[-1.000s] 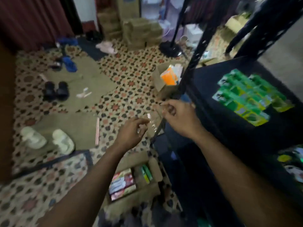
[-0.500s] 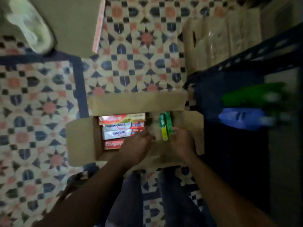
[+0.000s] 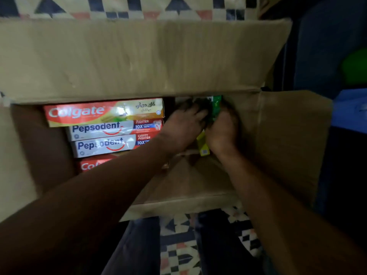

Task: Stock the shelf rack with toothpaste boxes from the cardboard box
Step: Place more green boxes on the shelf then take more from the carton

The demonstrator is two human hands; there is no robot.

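Both hands down in the cardboard box (image 3: 139, 56), clamped on the green toothpaste boxes (image 3: 216, 105).

Grip: left hand (image 3: 184, 124) curled over the green pack from the left, right hand (image 3: 223, 132) wrapped round it from the right, yellow-green end with a barcode poking out between the wrists. Green pack on edge in the right part of the cardboard box, close to the far wall under the far flap. Left part: row lying flat, Colgate box (image 3: 103, 113) farthest, two Pepsodent boxes (image 3: 99, 128) next, second Colgate box (image 3: 93, 165) nearest and partly hidden by the left forearm. Around it, patterned tile floor (image 3: 178, 245). At right, dark shelf rack (image 3: 317, 46), contents too blurred to tell.
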